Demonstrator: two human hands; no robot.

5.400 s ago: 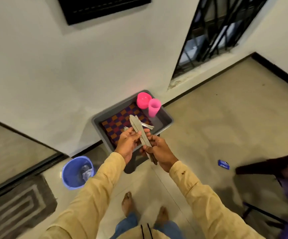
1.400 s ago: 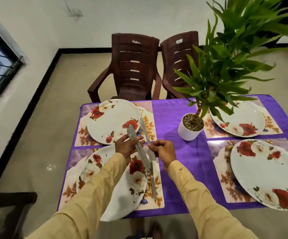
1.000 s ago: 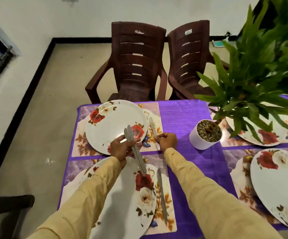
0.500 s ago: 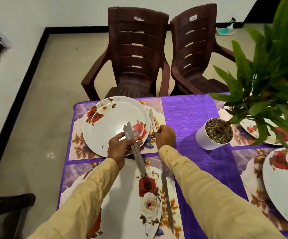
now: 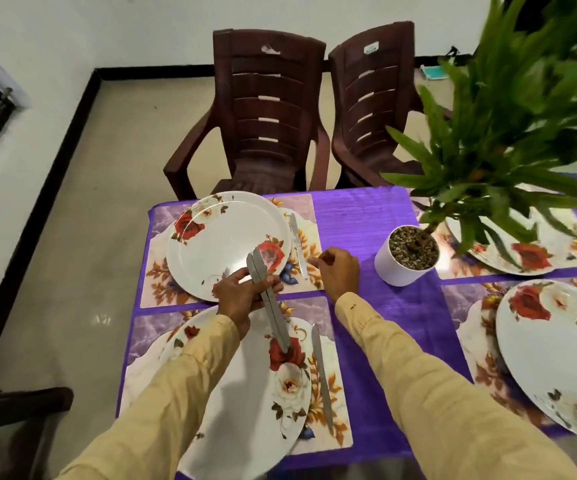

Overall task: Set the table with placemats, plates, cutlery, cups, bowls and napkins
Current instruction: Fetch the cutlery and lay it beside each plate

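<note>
Currently the left hand (image 5: pixel 237 296) grips two plain silver table knives (image 5: pixel 275 317) side by side, fingers & thumb wrapped round the handles approx. mid-length. The blades point away over the far white round plate w/ red rose print (image 5: pixel 224 237), and the handle ends hang over the near rose-print plate (image 5: pixel 245 410).

The right hand (image 5: pixel 337 271) holds nothing: fingers loosely curled, hovering over the purple tablecloth (image 5: pixel 366 216). It's just beside a third silver knife (image 5: pixel 297 242), not touching as far as can be seen. That knife lies flat on the far floral placemat (image 5: pixel 301 206), alongside the right rim of the far plate. A fourth silver knife (image 5: pixel 321 375) lies the same way on the near floral placemat (image 5: pixel 311 306), right of the near plate.

On the right side are two more rose-print plates on mats, one near (image 5: pixel 557 348) and one far (image 5: pixel 522 251), partly behind leaves. A white round pot of pebbles (image 5: pixel 406 254) w/ a green leafy plant (image 5: pixel 522 98) stands btwn the two sides. Two dark brown plastic armchairs (image 5: pixel 266 116) sit at the far edge of the table.
</note>
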